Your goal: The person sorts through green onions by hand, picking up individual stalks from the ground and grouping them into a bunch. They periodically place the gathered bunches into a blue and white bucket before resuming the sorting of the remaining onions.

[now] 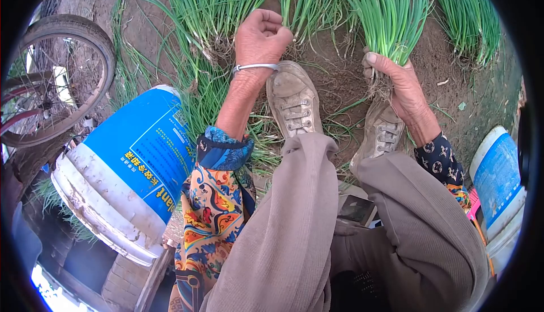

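My right hand point(403, 82) is closed around the root end of a thick bunch of green onions point(391, 14); its leaves point away from me and thin roots hang below my fingers. My left hand point(263, 35), with a pale bracelet point(255, 66) at the wrist, has its fingers curled in a pinch. A green onion stalk point(287, 0) runs down to those fingertips, which partly hide its lower end. Just left of that hand lies a heap of green onions point(212, 6) with roots toward me. More green onions point(467, 14) lie at the far right.
Two worn shoes point(294, 99) stand on the brown soil point(334, 85) between my hands. On the left are a blue and white bucket point(133, 159) and a bicycle wheel point(102, 45). Another blue and white bucket point(496, 164) stands at the right edge. Loose leaves litter the ground.
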The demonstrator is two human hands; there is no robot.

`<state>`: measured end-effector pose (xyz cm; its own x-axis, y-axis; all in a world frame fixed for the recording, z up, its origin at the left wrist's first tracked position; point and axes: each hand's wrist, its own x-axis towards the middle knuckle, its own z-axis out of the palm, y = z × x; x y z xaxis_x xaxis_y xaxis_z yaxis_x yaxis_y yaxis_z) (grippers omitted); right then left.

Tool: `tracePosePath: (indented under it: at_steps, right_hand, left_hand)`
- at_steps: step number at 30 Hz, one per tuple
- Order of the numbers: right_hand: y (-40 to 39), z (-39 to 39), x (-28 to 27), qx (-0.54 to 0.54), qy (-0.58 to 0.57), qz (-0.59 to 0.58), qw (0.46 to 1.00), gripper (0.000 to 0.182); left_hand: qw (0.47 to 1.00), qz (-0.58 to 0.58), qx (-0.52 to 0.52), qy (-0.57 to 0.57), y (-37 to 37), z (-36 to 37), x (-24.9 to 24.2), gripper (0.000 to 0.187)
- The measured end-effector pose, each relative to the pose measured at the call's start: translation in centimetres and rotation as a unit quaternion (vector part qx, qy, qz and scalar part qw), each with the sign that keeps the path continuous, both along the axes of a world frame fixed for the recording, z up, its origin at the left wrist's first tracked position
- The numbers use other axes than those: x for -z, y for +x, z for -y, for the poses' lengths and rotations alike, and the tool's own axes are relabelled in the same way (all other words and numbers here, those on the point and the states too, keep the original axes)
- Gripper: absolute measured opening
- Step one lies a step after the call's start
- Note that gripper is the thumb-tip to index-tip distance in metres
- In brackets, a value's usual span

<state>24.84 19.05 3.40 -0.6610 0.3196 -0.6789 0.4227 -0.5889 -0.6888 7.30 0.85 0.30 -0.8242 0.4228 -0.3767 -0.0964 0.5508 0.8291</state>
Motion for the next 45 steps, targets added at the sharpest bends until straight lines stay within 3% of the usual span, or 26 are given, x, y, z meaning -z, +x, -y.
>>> tracePosePath:
  at_steps: [5,8,9,12,16,20,24,25,26,28,31,34,36,39,42,44,45]
  right_hand:
    - [-0.1,-0.1,0.1,0.0,-0.005,-0.005,1.0,0.032]
    - [0.3,-0.6,0.2,-0.001,-0.014,-0.001,1.0,0.032]
    - [0.3,-0.6,0.3,-0.006,-0.019,-0.003,1.0,0.032]
    - [0.3,-0.6,0.2,-0.008,-0.027,0.0,1.0,0.031]
    - [0.2,-0.4,0.4,-0.013,-0.026,-0.006,1.0,0.031]
    - [0.2,-0.6,0.0,-0.006,-0.022,-0.006,1.0,0.032]
    - [0.4,-0.7,0.2,-0.007,-0.031,-0.015,0.999,0.032]
    - [0.5,-0.8,0.1,-0.013,-0.03,-0.01,0.999,0.032]
    - [0.5,-0.9,0.0,-0.019,-0.032,-0.005,0.999,0.032]
    - [0.3,-0.5,0.2,-0.016,-0.035,-0.005,0.999,0.032]
    - [0.3,-0.3,0.5,-0.003,-0.029,-0.008,1.0,0.032]
    - [0.3,-0.6,0.5,-0.006,-0.011,-0.003,1.0,0.033]
    - [0.5,-0.7,0.6,-0.005,0.014,0.008,1.0,0.034]
    - [0.9,-1.3,1.7,-0.016,-0.038,-0.007,0.999,0.035]
    - [0.0,-0.5,0.0,-0.025,-0.042,0.019,0.999,0.035]
    - [0.0,0.2,0.3,-0.019,-0.024,-0.005,1.0,0.036]
    - [0.0,0.4,0.3,-0.015,-0.013,-0.017,1.0,0.036]
  left_hand:
    - [0.968,-0.158,0.145,-0.133,1.1,-1.7,0.7,0.019]
    - [0.942,-0.22,0.178,-0.182,0.8,-1.9,1.0,0.019]
    - [0.938,-0.226,0.186,-0.184,0.7,-1.9,1.0,0.018]
    - [0.965,-0.105,0.142,-0.195,-0.2,-1.2,0.5,0.017]
    - [0.96,-0.132,0.175,-0.173,0.3,-0.3,0.4,0.019]
    - [0.931,-0.245,0.179,-0.203,1.0,-0.7,1.2,0.023]
    - [0.989,0.016,0.086,-0.12,-0.6,0.1,1.1,0.021]
    - [0.985,0.166,0.032,-0.033,-1.3,0.4,0.0,0.018]
    - [0.975,0.223,-0.01,0.016,-1.7,0.9,-0.5,0.016]
    - [0.97,0.237,-0.04,0.04,-2.6,1.7,-1.4,0.021]
    - [0.992,0.12,-0.025,-0.001,-2.0,1.2,-2.2,0.03]
    - [0.98,0.023,0.083,-0.177,-2.1,1.2,-2.6,0.038]
    - [0.996,0.057,0.042,-0.061,-2.0,1.2,-2.5,0.026]
    - [0.989,0.121,-0.014,0.089,-0.9,0.0,-4.9,0.022]
    - [0.985,0.142,0.08,0.061,2.2,-2.2,-5.8,0.026]
    - [0.967,0.073,0.238,0.058,4.8,-3.7,-6.1,0.027]
    - [0.962,0.067,0.262,0.034,6.1,-4.4,-6.0,0.028]
